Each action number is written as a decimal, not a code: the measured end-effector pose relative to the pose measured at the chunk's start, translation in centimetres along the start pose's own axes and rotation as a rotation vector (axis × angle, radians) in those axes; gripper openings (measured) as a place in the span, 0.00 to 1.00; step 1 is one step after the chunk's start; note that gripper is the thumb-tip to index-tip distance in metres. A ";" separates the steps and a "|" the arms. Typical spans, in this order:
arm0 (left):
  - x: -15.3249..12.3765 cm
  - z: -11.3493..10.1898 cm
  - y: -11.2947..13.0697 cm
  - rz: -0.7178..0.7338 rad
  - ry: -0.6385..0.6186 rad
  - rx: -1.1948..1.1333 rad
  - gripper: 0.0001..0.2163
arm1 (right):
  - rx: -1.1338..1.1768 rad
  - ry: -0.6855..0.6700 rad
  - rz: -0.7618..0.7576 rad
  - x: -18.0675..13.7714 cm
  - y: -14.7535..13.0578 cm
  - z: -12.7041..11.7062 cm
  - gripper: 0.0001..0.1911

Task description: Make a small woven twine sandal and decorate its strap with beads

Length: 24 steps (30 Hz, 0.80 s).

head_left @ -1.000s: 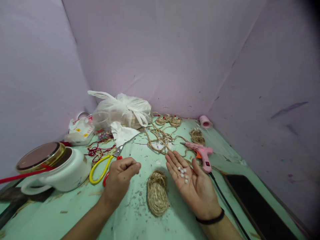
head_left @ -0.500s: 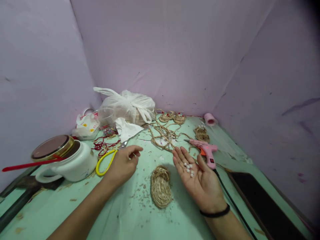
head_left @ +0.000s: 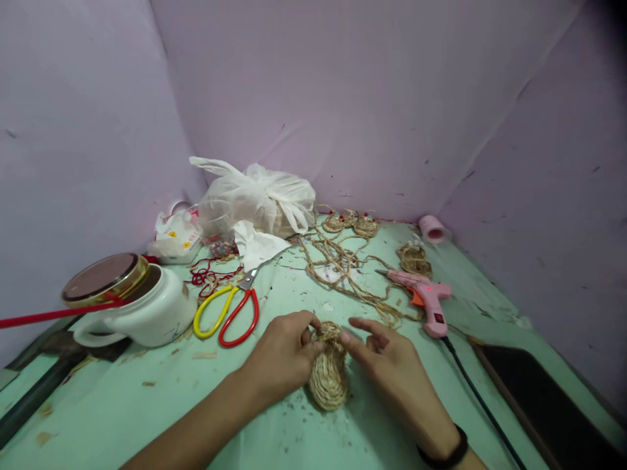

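Observation:
A small slipper of coiled straw-coloured twine (head_left: 329, 378) lies on the table in front of me. My left hand (head_left: 284, 349) is closed at its left upper edge, with thumb and bent fingers gripping the strap end. On the other side my right hand (head_left: 389, 362), with a dark band at the wrist, has its index finger stretched out and thumb apart, the thumb tip at the slipper's right edge. Its other fingers curl inward and hide the palm. The white beads cannot be seen now.
Scissors (head_left: 242, 297) with yellow and red handles lie left of centre. A pink glue gun (head_left: 424, 294) with a cord rests at right, near a dark phone (head_left: 543, 398). Behind are loose twine (head_left: 337, 267) and a white plastic bag (head_left: 259, 196); a white mug (head_left: 159, 310) stands left.
Both hands have come together at the slipper. The right hand, earlier palm up with several white beads on it, has turned over inward. My left hand has left the scissors' handles uncovered.

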<state>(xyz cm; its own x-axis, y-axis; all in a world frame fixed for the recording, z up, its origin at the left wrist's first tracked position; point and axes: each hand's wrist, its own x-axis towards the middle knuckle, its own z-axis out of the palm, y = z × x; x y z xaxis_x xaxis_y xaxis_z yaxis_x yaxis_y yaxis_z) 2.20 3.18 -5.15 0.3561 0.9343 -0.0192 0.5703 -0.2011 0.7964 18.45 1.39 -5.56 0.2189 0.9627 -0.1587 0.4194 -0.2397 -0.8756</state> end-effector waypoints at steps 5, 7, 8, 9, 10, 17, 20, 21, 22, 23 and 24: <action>0.5 0.3 -0.3 0.160 0.144 0.094 0.15 | -0.349 -0.043 -0.065 0.2 0.7 0.3 0.16; 0.7 0.7 -0.8 0.216 0.276 0.441 0.20 | -0.384 -0.039 -0.094 0.1 0.7 0.2 0.13; 0.7 1.0 -1.2 0.191 0.290 0.584 0.22 | -0.384 -0.037 -0.102 0.1 0.8 0.2 0.12; 0.6 1.3 -1.6 0.155 0.273 0.685 0.24 | -0.380 -0.033 -0.102 0.1 0.8 0.2 0.12; 0.4 1.4 -2.0 0.125 0.244 0.750 0.25 | -0.375 -0.022 -0.100 0.0 0.9 0.2 0.13; -3.0 -0.1 -2.2 0.227 -0.037 0.819 0.23 | -0.376 -0.001 -0.140 -0.4 1.2 0.4 0.13; -5.0 -1.0 -1.8 0.269 -0.165 0.768 0.24 | -0.378 0.009 -0.151 -0.4 1.4 0.5 0.12; -5.6 -1.1 -1.9 0.281 -0.199 0.746 0.25 | -0.378 0.011 -0.151 -0.4 1.4 0.5 0.12; -6.3 -1.1 -2.2 0.290 -0.232 0.723 0.26 | -0.380 0.014 -0.151 -0.4 1.4 0.5 0.12; -7.0 -0.9 -2.6 0.295 -0.267 0.698 0.28 | -0.382 0.018 -0.154 -0.4 1.5 0.6 0.12; -7.6 -0.7 -3.2 0.290 -0.301 0.677 0.30 | -0.387 0.023 -0.156 -0.3 1.5 0.6 0.12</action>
<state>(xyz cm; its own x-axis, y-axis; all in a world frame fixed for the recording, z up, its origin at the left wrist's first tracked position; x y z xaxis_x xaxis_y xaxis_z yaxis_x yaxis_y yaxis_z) -2.89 -3.10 -7.11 0.6891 0.7168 -0.1068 0.7156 -0.6498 0.2561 18.49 0.79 -7.04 0.1444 0.9892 -0.0237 0.7486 -0.1248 -0.6512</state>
